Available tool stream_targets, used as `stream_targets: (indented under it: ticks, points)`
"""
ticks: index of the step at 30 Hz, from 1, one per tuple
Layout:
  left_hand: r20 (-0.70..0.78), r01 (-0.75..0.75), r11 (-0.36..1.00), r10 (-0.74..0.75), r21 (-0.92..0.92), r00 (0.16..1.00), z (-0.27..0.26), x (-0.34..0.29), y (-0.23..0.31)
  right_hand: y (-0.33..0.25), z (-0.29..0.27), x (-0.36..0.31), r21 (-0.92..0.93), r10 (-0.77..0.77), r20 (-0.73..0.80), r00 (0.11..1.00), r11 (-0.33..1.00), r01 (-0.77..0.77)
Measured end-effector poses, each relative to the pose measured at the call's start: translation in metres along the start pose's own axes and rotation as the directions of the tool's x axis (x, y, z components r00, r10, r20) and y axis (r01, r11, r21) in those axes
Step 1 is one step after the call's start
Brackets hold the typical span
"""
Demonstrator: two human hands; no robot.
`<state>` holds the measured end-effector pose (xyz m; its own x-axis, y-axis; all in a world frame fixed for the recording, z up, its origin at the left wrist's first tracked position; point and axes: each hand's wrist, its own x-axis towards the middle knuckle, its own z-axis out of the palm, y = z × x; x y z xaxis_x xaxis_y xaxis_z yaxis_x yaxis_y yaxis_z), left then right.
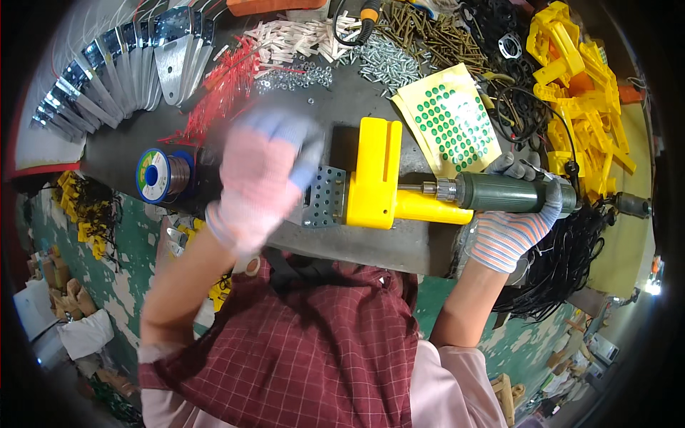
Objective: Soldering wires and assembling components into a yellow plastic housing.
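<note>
My gloved right hand (pixel 512 234) is closed round a dark green electric screwdriver (pixel 499 193), lying level over the bench. Its bit points left and reaches the side of a yellow plastic housing (pixel 372 175); whether it sits on a screw I cannot see. From the housing a yellow handle extends right, under the tool. A perforated metal plate (pixel 329 200) joins the housing's left side. My gloved left hand (pixel 260 175) is raised at the plate's left end, smeared by motion. Its fingers are too blurred to read, and it covers part of the plate.
A solder wire spool (pixel 165 175) stands at left, below fanned metal blades (pixel 171 68). Behind lie red wires (pixel 217 100), white sleeves (pixel 292 39), silver screws (pixel 389 60), brass-coloured screws (pixel 424 36) and a sheet of green stickers (pixel 451 121). Yellow housings (pixel 589 100) and black cables (pixel 564 264) crowd the right.
</note>
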<state>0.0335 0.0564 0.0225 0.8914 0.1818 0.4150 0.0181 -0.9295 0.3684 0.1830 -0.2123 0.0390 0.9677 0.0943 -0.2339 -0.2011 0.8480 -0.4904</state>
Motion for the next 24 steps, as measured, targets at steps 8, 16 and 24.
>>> stream_targets:
  ticks: [8, 16, 24]
  points:
    - [-0.184, 0.096, 0.994, -0.104, -0.053, 0.977, 0.017, -0.043, 0.035, 0.000, 0.002, 0.000, -0.054, -0.034, -0.045, 0.998, 0.998, 0.032]
    - [-0.177, 0.088, 0.991, -0.105, -0.097, 0.979, 0.022, -0.047, 0.030, 0.001, -0.001, -0.003, -0.076, -0.051, 0.006, 0.999, 0.996, 0.052]
    - [-0.232, 0.022, 0.991, -0.051, -0.129, 0.971, 0.026, -0.049, 0.028, 0.001, -0.002, -0.005, -0.036, -0.079, 0.077, 0.994, 0.996, 0.082]
